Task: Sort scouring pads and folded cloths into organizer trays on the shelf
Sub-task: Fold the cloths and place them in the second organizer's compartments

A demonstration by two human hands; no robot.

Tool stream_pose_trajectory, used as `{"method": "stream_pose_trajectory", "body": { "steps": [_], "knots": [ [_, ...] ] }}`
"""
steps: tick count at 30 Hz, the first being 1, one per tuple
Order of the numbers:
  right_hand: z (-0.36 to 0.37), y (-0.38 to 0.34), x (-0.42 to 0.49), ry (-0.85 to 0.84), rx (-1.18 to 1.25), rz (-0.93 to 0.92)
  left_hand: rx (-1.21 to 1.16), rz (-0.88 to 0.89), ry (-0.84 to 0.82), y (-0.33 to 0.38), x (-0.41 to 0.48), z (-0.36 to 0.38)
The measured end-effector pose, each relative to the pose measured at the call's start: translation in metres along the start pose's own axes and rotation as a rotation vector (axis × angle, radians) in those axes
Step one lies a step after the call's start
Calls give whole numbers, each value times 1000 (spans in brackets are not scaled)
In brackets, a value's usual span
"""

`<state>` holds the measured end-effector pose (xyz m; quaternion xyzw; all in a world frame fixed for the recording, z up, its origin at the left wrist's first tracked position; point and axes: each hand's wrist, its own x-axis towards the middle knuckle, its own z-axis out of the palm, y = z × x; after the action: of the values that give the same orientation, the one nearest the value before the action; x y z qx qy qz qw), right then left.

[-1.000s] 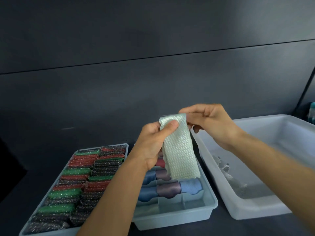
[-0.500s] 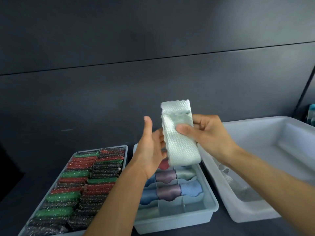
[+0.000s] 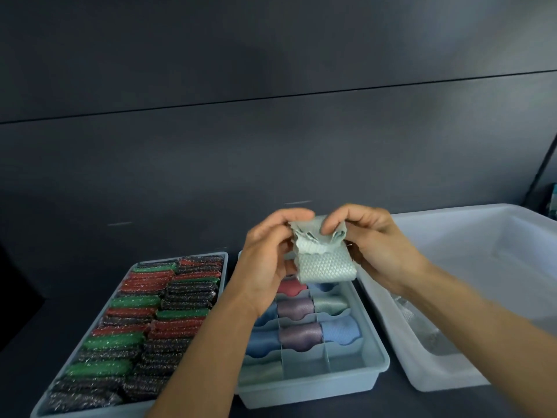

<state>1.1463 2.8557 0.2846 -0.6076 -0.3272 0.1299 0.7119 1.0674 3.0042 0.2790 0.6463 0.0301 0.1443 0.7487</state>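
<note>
**Fingers.** The left hand [image 3: 265,267] and right hand [image 3: 372,248] both have their fingers curled and clamped on one cloth [image 3: 327,265]. The left fingers [image 3: 291,215] pinch its top from the left. The right fingers [image 3: 334,222] press down on the bunched folds from above and from the right.

**Cloth.** Pale green with a waffle texture, folded into a short, thick bundle. The upper edges are loose and ruffled and the lower half is smooth. It is held in the air above the back rows of the cloth tray and touches only the hands.

**Cloth tray** [image 3: 375,368]. Pale blue, at mid-shelf, divided into three columns of cells.
- The cells hold rolled cloths [image 3: 297,334] in red, purple, blue and pale green.
- In the front row, the left cell holds a pale cloth, while the middle and right cells look empty.
- The back rows are hidden behind the hands.

**Pad tray** [image 3: 225,262]. Just beside the cloth tray, toward the shelf's left end. It is packed with pads [image 3: 135,301] standing on edge, glittery green, red and dark.

**Bin** [image 3: 452,383]. Large and white, just beside the cloth tray, toward the shelf's right end. Something clear or mesh-like lies in its near left part, but what it is cannot be told.

**Shelf** [image 3: 75,267]. Dark, and carries all three containers.

**Step in hand (judged).** The fold is being tightened before the cloth is stowed. With the trays this full, sorting looks well advanced.

**Next move (judged).**
- Tuck in the ruffled edges.
- Keep the bundle squeezed so it does not spring open.
- Lower it between the dividers of an empty front cell without dragging on the neighbouring rolls.
</note>
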Motion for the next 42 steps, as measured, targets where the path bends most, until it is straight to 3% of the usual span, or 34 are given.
{"method": "stream_pose_trajectory", "body": {
  "steps": [4, 7, 11, 13, 15, 20, 23, 26, 33, 37, 39, 42],
  "knots": [
    [3, -1, -2, 37, -272, -147, 83, -174, -96, -1, -2, -5],
    [4, 1, -3, 49, -246, -149, 216, -110, -111, -5, -6, -9],
    [2, 10, -3, 59, 19, 71, 238, 19, 2, -8, -9, -14],
    [3, 16, -6, -50, -47, 187, 267, 92, 10, -9, -12, -15],
    [7, 21, -10, -117, -40, 190, 254, 120, 9, -12, -14, -18],
    [15, 24, -13, -125, 266, 272, -11, 37, -76, -21, -21, -31],
    [16, 25, -15, -149, 269, 376, -67, -67, -125, -23, -24, -40],
    [10, 29, -18, -227, -21, 401, 42, -155, -187, -28, -28, -50],
    [15, 54, -35, -490, -693, 419, 696, -195, -422, -64, -42, -62],
    [26, 65, -44, -585, -1199, 297, 1015, -165, -457, -81, -41, -59],
    [31, 64, -45, -614, -1360, 176, 1093, -166, -461, -84, -40, -59],
    [33, 68, -44, -678, -1428, 100, 1005, -180, -498, -81, -41, -63]
  ]
}}
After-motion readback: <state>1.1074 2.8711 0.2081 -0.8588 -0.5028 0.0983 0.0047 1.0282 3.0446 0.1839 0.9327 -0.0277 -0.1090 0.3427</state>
